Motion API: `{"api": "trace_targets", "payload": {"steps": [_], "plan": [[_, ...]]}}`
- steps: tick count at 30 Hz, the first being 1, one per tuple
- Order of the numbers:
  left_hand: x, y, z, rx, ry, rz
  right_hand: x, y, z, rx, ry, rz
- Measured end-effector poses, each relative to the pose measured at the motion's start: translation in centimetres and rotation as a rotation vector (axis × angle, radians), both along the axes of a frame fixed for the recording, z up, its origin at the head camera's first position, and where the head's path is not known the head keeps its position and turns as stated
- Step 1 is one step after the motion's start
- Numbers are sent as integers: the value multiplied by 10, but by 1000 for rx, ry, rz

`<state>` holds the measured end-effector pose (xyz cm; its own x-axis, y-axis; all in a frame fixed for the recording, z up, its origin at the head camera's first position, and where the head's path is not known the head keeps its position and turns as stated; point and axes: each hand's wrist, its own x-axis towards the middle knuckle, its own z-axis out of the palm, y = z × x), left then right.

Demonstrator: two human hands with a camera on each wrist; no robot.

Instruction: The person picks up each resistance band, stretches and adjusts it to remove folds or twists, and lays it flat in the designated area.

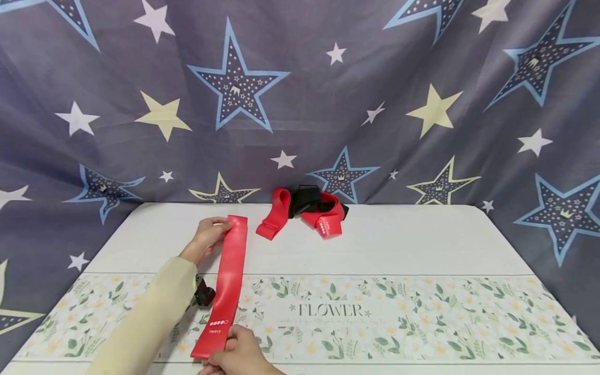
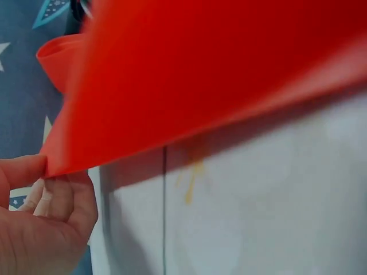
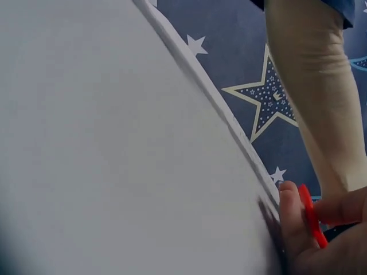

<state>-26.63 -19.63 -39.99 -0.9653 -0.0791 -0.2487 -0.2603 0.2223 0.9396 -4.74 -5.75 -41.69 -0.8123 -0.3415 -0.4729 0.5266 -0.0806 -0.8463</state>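
Note:
A flat red resistance band (image 1: pixel 228 281), printed "Heavy" with a row of dots near its lower end, stretches lengthwise between both hands at the left of the table. At its far end my left hand (image 1: pixel 211 235) pinches the edge between thumb and fingers. My right hand (image 1: pixel 241 354) grips the near end below the print. In the left wrist view the band (image 2: pixel 200 74) fills much of the frame, its corner between thumb and fingers of the left hand (image 2: pixel 51 223). Only the band's thin edge (image 3: pixel 312 217) shows in the right hand (image 3: pixel 327 235).
At the back of the table lie another red band (image 1: pixel 274 216), a black bundle (image 1: pixel 305 200) and a red band with printed dots (image 1: pixel 328 224). A floral runner (image 1: pixel 398 323) crosses the white table (image 1: pixel 422 239). Behind hangs a star-patterned curtain (image 1: pixel 309 94).

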Motion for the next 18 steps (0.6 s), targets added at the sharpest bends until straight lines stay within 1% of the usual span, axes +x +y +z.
{"api": "trace_targets", "payload": {"steps": [2, 4, 7, 11, 15, 18], "plan": [[-1, 0, -1, 7, 4, 4, -1, -1, -1, -21, -19, -21], [-2, 1, -4, 3, -5, 2, -1, -1, -2, -16, -35, -28], [-2, 3, -8, -41, -36, -6, 0, -2, -3, 47, -38, -1], [-1, 6, -12, -116, -57, -14, 5, -1, -2, 123, -36, 22], [-4, 8, -16, -153, -39, -36, 8, 3, 1, 146, -50, 26], [-3, 7, -17, -157, -20, -47, 9, 10, 0, 138, -84, 85]]}}
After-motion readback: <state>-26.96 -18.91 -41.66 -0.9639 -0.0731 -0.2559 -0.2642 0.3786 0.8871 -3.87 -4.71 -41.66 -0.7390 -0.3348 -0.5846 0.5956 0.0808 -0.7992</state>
